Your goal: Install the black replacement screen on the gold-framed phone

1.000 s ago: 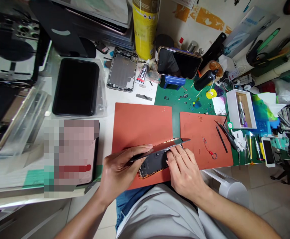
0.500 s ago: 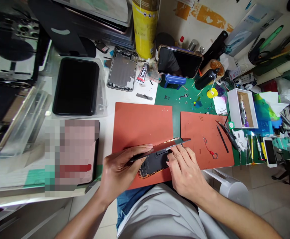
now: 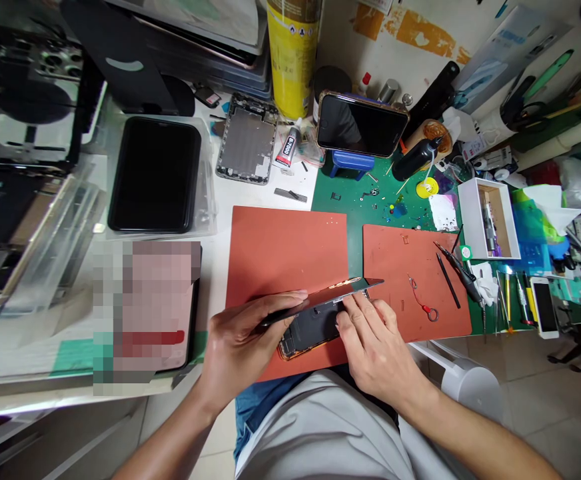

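Observation:
An opened phone body (image 3: 310, 331) lies on the left red-brown mat (image 3: 285, 247), its dark inner parts facing up. My left hand (image 3: 250, 340) is closed on the phone screen panel (image 3: 330, 293), thumb below and fingers above. The panel stands tilted over the body along its far side. My right hand (image 3: 373, 340) is at the right end of the phone, its fingers bent together between panel and body. Whatever those fingertips press or pinch is hidden behind the panel and knuckles.
On the right mat (image 3: 420, 280) lie a red ring with wire (image 3: 424, 307) and a black stick tool (image 3: 448, 280). A propped phone (image 3: 362, 125), a glue tube (image 3: 288, 148) and a white box (image 3: 489, 219) stand behind. A black phone (image 3: 155, 175) lies left.
The whole view has shifted slightly. Both hands keep nearly the same place on the phone, with the right fingers moving only a little; the panel keeps its tilt.

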Motion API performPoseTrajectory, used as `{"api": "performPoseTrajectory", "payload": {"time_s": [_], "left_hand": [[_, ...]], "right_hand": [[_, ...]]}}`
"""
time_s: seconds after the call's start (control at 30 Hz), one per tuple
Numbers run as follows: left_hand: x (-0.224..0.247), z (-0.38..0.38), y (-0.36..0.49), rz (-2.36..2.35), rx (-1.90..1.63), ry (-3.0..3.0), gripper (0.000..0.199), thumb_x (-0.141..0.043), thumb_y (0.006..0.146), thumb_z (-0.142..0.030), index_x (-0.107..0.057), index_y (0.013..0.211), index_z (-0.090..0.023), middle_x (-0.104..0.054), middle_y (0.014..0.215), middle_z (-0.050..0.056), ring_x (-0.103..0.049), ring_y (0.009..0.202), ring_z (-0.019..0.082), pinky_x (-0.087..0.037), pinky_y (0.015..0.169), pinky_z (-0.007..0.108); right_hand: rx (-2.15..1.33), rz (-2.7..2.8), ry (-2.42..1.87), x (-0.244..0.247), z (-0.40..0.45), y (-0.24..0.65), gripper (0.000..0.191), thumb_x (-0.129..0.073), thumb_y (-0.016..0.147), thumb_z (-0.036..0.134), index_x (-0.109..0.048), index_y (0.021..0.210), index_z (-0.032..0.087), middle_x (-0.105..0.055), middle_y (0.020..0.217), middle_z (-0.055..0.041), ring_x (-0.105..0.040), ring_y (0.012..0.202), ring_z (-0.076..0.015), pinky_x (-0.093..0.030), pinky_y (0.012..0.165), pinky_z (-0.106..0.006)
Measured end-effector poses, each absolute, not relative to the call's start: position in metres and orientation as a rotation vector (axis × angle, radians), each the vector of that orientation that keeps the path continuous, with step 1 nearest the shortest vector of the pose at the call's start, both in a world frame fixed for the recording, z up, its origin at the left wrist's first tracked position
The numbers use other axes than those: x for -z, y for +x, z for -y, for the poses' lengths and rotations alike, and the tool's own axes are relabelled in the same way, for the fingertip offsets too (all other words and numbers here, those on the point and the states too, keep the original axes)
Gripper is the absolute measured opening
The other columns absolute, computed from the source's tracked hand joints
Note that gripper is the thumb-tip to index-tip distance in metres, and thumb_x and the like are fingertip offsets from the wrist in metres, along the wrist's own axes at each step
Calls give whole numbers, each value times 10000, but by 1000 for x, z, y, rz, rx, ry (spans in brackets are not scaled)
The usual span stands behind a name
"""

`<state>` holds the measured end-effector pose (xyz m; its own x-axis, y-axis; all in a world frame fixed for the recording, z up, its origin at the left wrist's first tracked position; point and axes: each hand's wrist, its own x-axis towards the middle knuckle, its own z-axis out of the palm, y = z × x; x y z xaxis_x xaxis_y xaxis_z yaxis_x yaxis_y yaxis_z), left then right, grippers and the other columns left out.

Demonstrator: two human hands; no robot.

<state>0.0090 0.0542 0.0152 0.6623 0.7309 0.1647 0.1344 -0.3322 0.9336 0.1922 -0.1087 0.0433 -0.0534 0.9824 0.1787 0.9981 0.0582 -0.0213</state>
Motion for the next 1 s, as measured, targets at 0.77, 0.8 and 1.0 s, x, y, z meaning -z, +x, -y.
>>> {"api": "performPoseTrajectory", "payload": {"time_s": [0.77, 0.8, 1.0], "left_hand": [[-14, -56, 9, -684, -714, 1858, 299, -730, 1000, -139, -811, 1192, -352, -856, 1191, -70, -839, 1081, 163, -680, 1020, 264], [-14, -56, 9, -683, -719, 1860, 292, -731, 1002, -146, -811, 1191, -353, -857, 1189, -70, -840, 1077, 163, -680, 1017, 262], [-13, -55, 10, -692, -728, 1881, 295, -743, 996, -155, -809, 1201, -356, -859, 1179, -69, -847, 1047, 174, -694, 988, 265]], "right_hand": [[357, 2498, -1788, -55, 97, 218, 302, -486, 1067, 84, -726, 1233, 5, -804, 1200, -256, -745, 1158, -327, -543, 1022, -488], [366, 2517, -1756, -55, 96, 220, 311, -482, 1067, 89, -726, 1235, -3, -805, 1190, -259, -750, 1151, -326, -542, 1023, -489], [520, 2682, -1540, -60, 87, 230, 298, -505, 1064, 111, -745, 1181, -21, -829, 1090, -248, -783, 1021, -323, -565, 965, -493]]}}
